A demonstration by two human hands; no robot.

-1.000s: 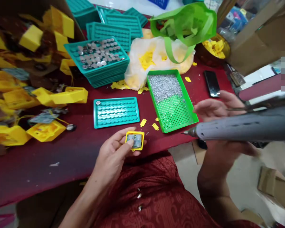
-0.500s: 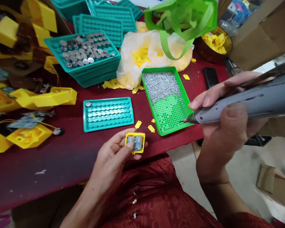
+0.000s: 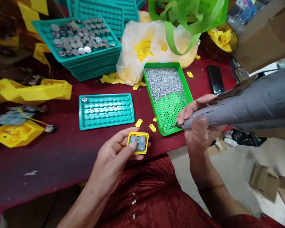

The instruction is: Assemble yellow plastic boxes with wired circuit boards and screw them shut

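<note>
The left hand (image 3: pixel 117 150) pinches a yellow case (image 3: pixel 146 144), thumb upon its board (image 3: pixel 141 143), by the front edge of the table (image 3: pixel 64 139), while the right hand (image 3: pixel 198 131) is wrapped around a grey driver (image 3: pixel 242 106) whose tip appears over the near end of the green tray (image 3: pixel 154 109), screws (image 3: pixel 165 84) filling the far end.

- I look through a single head-worn camera, facing forward and down.
- It sits above the patterned red garment (image 3: pixel 156 199), near the left hand (image 3: pixel 115 150) and right hand (image 3: pixel 197 133).
- My view's top edge cuts the green tote bag (image 3: pixel 188 15).
</note>
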